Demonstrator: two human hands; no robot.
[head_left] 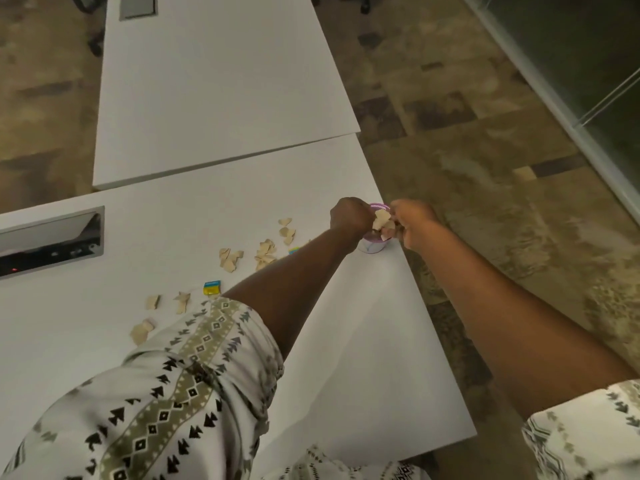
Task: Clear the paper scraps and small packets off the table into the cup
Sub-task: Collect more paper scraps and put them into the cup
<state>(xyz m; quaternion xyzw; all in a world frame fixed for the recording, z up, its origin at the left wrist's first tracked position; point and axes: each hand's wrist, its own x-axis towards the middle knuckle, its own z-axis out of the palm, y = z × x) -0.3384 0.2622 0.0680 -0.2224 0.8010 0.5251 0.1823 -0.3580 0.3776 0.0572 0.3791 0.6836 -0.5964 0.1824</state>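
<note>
Fingers [398, 213] of the right hand [415, 223] curled round a clutch of tan paper scraps [382, 219], held directly over the mouth of the cup [375, 247], as seen from the head camera. Cup pink-rimmed and upright, close to the right edge of the white table [363, 341], towards its far right corner. Left hand [350, 216] balled at the cup's left rim, back of the hand to the camera, fingertips hidden; impossible to tell whether clamped on scraps, on the cup or on nothing. Left of the cup, loose scraps [266, 252] strewn in a ragged trail slanting back towards the near left of the table, some tucked behind the left forearm. Among them a blue-and-yellow packet [212, 287], just beside the patterned sleeve [194, 375], and a second packet [294, 251], half hidden behind the forearm, nearer the cup. At the table's left edge, a recessed socket tray [52, 240]. Along the far edge, a second white table [225, 81], with a narrow gap between the two. Beyond the right edge, mottled carpet [485, 150] and a glass partition [571, 64].
</note>
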